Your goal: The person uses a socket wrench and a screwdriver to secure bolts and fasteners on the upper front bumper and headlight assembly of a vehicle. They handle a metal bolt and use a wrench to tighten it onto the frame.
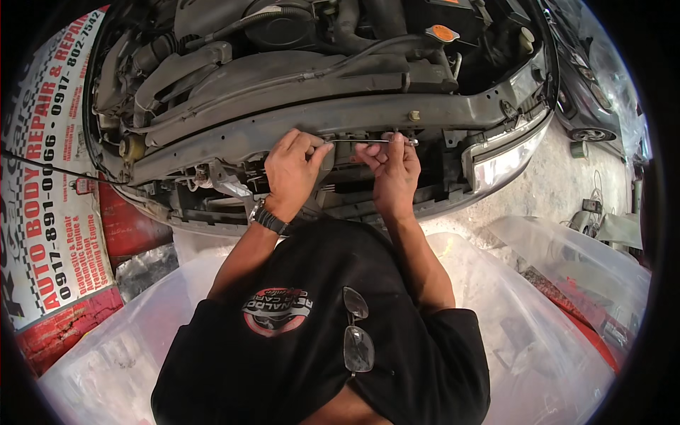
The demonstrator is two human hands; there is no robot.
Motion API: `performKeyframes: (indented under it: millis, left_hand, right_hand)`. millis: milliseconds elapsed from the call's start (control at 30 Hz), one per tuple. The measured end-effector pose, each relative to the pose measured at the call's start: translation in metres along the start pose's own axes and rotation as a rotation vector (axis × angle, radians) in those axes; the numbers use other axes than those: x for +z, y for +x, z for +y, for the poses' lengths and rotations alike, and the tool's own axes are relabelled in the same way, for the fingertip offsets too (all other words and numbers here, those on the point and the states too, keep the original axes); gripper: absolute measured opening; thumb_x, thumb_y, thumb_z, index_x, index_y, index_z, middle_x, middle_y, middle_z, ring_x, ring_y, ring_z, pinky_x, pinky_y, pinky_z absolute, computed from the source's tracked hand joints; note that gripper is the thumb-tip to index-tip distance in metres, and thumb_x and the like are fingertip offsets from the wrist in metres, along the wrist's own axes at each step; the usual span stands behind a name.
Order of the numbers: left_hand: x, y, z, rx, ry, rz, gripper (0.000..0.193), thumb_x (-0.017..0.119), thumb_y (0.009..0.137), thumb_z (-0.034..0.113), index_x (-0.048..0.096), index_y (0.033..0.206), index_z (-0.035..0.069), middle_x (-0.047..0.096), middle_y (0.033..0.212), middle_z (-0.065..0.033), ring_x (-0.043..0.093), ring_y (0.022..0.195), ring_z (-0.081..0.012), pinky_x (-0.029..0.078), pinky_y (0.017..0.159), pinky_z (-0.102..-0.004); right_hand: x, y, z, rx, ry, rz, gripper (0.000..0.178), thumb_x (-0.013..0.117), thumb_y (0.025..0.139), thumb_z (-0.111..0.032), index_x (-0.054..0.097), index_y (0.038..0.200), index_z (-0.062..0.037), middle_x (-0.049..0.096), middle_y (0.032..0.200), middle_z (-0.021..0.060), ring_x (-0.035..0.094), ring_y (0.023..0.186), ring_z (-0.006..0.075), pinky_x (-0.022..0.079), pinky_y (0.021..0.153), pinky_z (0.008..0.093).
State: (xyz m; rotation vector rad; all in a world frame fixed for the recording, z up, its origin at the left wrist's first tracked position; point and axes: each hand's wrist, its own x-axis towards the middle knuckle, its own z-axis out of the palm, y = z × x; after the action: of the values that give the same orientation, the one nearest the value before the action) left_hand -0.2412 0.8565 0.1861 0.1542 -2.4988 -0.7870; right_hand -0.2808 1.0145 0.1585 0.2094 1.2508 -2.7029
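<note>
- The slim metal rod (358,141) is just in front of the radiator support crossbar (340,115), roughly in line with it; whether it touches anything there I cannot tell.
- The left hand (292,164) pinches the rod's left end between thumb and fingers; keep that pinch light, so it guides rather than bends.
- The right hand (398,170), apart from the left, grips near the other end, whose bright tip (414,142) pokes out beyond the fingers. Best to steer from here, wrist loose.
- Both hands sit forward of the crossbar, above the dark gap; a firm hold matters, since a dropped rod could be awkward to retrieve.
- Mind the wristwatch (268,218), forward of the crossbar: its metal could scrape the trim.
- Swing the tip carefully near the headlight (499,163), forward of the crossbar's right end.
</note>
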Motion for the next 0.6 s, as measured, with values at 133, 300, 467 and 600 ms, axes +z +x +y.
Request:
performKeyframes:
  millis: [133, 300, 467, 600]
  left_hand:
    - [0.001, 0.001, -0.001, 0.021, -0.003, 0.014, 0.017, 0.077, 0.074, 0.019, 0.064, 0.073, 0.009, 0.053, 0.064, -0.0026, 0.055, 0.060, -0.0237, 0.045, 0.057, -0.0374]
    - [-0.001, -0.011, -0.017, 0.057, 0.209, -0.104, 0.014, 0.073, 0.078, 0.017, 0.064, 0.076, 0.006, 0.059, 0.069, -0.0071, 0.061, 0.068, -0.0276, 0.047, 0.057, -0.0396]
    - [-0.013, -0.022, -0.003, -0.036, 0.047, 0.005, 0.014, 0.066, 0.081, 0.017, 0.063, 0.079, 0.004, 0.065, 0.081, -0.0180, 0.065, 0.071, -0.0350, 0.050, 0.059, -0.0426]
    - [-0.019, -0.031, 0.012, -0.041, -0.182, 0.136, 0.010, 0.067, 0.079, 0.003, 0.062, 0.085, -0.003, 0.066, 0.081, -0.0152, 0.065, 0.071, -0.0280, 0.050, 0.064, -0.0359]
  right_hand:
    - [0.020, 0.003, -0.011, -0.101, -0.230, -0.018, 0.025, 0.046, 0.103, -0.024, 0.053, 0.094, -0.0009, 0.062, 0.077, 0.0102, 0.065, 0.072, 0.0226, 0.056, 0.064, 0.0340]
    - [0.075, -0.011, -0.020, -0.792, -1.172, -0.556, 0.018, 0.063, 0.086, -0.019, 0.055, 0.085, -0.0025, 0.063, 0.081, 0.0153, 0.064, 0.075, 0.0321, 0.051, 0.066, 0.0425]
    - [0.096, -0.009, -0.001, -0.900, -1.430, -0.835, 0.018, 0.061, 0.086, -0.021, 0.058, 0.087, -0.0026, 0.063, 0.079, 0.0150, 0.065, 0.073, 0.0332, 0.052, 0.065, 0.0429]
    - [0.102, 0.008, -0.014, -0.862, -1.411, -0.943, 0.024, 0.061, 0.088, -0.025, 0.057, 0.087, -0.0013, 0.062, 0.075, 0.0147, 0.064, 0.066, 0.0337, 0.052, 0.061, 0.0428]
